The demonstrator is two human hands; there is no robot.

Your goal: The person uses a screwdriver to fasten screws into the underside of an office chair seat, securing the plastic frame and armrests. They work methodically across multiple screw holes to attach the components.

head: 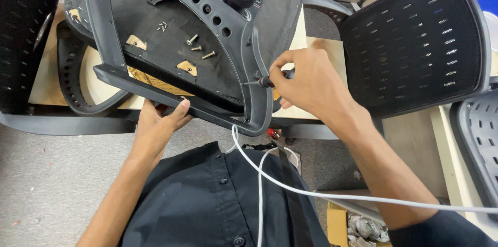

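Hands: left hand [158, 122] grips near edge of upturned chair seat [171, 65] on counter [44, 88]; right hand [306, 81] holds screwdriver [264, 81] at seat's right rim; three loose screws [199, 47] on underside, apparently not yet fitted; mesh backrest [415, 44] right.

Three loose screws [199, 48], one screwdriver [267, 81], two hands [311, 83].

black buttoned shirt [207, 200], dark sleeves pushed up, bare forearms, white cable [290, 187] across chest
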